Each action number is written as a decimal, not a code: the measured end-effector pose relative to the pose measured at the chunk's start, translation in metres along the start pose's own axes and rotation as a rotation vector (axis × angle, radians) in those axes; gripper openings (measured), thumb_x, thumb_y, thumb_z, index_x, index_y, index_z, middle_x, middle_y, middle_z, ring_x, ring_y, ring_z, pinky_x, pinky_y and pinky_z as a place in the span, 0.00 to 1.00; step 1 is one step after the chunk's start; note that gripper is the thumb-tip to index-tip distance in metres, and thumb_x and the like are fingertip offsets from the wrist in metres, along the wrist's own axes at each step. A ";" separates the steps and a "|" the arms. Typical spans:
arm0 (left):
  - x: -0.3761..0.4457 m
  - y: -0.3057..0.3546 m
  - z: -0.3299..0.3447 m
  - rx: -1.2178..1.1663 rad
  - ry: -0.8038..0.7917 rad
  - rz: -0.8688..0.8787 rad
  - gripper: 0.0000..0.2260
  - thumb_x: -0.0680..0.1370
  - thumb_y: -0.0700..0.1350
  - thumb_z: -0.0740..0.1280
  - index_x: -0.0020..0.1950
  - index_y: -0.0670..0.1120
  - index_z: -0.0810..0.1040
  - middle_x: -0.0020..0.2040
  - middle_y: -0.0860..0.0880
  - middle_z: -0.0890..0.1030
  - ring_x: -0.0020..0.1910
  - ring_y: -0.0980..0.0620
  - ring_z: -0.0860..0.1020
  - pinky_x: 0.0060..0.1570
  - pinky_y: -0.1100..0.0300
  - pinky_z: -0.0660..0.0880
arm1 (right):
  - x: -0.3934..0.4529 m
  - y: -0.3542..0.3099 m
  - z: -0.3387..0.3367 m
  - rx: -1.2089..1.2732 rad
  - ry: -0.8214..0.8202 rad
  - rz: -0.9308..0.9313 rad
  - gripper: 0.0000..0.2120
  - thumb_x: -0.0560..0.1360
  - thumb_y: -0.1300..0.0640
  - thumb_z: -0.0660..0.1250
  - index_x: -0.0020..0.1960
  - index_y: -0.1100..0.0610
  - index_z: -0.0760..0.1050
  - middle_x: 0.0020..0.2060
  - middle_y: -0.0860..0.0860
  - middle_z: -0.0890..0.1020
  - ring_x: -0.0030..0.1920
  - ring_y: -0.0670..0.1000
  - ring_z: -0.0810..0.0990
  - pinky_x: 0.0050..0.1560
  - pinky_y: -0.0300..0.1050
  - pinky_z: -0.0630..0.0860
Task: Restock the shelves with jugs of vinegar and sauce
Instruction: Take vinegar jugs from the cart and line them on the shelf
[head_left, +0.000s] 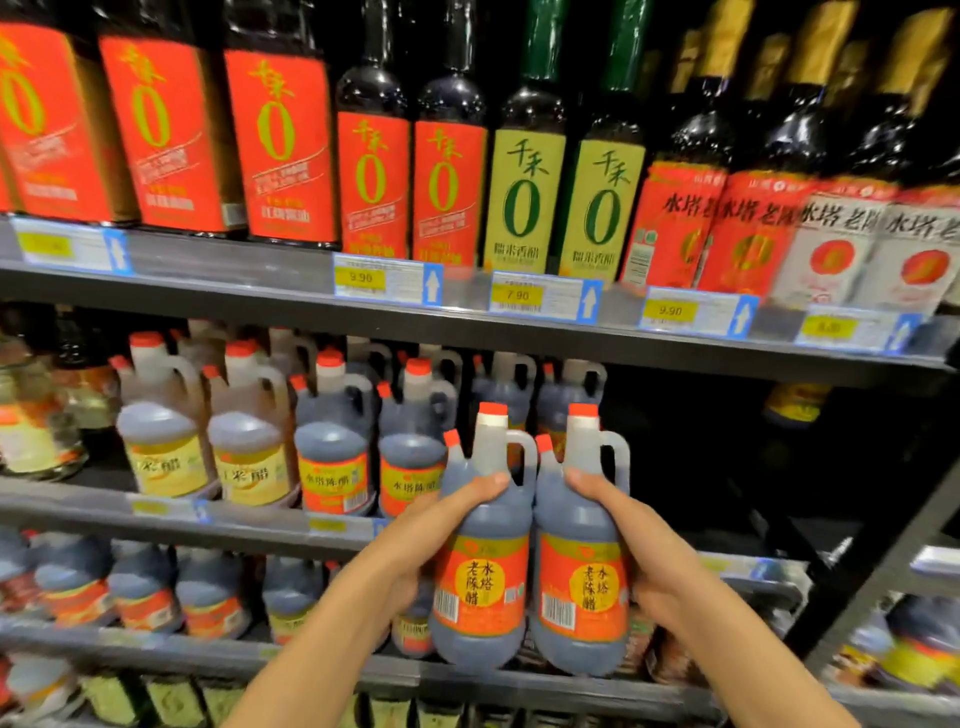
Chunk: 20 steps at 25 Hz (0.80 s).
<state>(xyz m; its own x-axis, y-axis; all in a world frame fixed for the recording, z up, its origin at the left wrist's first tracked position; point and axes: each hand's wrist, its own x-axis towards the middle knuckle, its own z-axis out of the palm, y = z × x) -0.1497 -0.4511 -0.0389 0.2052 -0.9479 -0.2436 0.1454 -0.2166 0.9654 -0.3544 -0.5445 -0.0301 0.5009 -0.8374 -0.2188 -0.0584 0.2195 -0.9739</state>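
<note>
I hold two dark vinegar jugs side by side in front of the shelves, each with a red cap and an orange label. My left hand (441, 525) grips the left jug (483, 577) from its left side, thumb across the shoulder. My right hand (639, 540) grips the right jug (582, 587) from its right side. Both jugs stand upright and touch each other. Behind them the middle shelf (249, 519) holds rows of similar jugs (332, 452), with a dark gap (701, 457) to the right of the held jugs.
The upper shelf (467, 317) carries tall dark bottles (371, 171) with red and green labels and several price tags. Lighter rice vinegar jugs (161, 447) stand on the middle shelf's left. The lower shelf (156, 636) holds more dark jugs. A black upright frame (872, 561) rises on the right.
</note>
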 end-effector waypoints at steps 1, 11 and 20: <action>0.006 0.007 0.000 0.003 -0.011 -0.004 0.28 0.56 0.72 0.79 0.50 0.60 0.88 0.50 0.50 0.89 0.47 0.50 0.88 0.39 0.58 0.83 | 0.004 -0.008 -0.001 -0.003 0.001 0.005 0.23 0.59 0.35 0.80 0.47 0.49 0.89 0.48 0.57 0.89 0.46 0.59 0.89 0.37 0.48 0.84; 0.058 0.041 0.019 -0.013 0.011 0.038 0.33 0.57 0.68 0.81 0.54 0.48 0.86 0.45 0.46 0.89 0.42 0.47 0.88 0.40 0.55 0.81 | 0.037 -0.057 -0.026 -0.085 0.025 -0.061 0.22 0.57 0.34 0.80 0.42 0.48 0.89 0.45 0.56 0.89 0.42 0.57 0.89 0.32 0.46 0.83; 0.086 0.059 0.030 -0.066 0.126 0.132 0.35 0.61 0.62 0.82 0.60 0.42 0.82 0.43 0.46 0.89 0.38 0.48 0.88 0.36 0.58 0.80 | 0.068 -0.055 -0.046 -0.059 0.076 -0.162 0.23 0.59 0.36 0.79 0.45 0.52 0.88 0.45 0.56 0.89 0.41 0.55 0.89 0.32 0.43 0.83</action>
<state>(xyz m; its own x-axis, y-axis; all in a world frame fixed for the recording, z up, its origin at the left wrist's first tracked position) -0.1522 -0.5523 -0.0003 0.3457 -0.9294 -0.1289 0.1717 -0.0724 0.9825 -0.3573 -0.6367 0.0061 0.4418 -0.8951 -0.0602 -0.0338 0.0504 -0.9982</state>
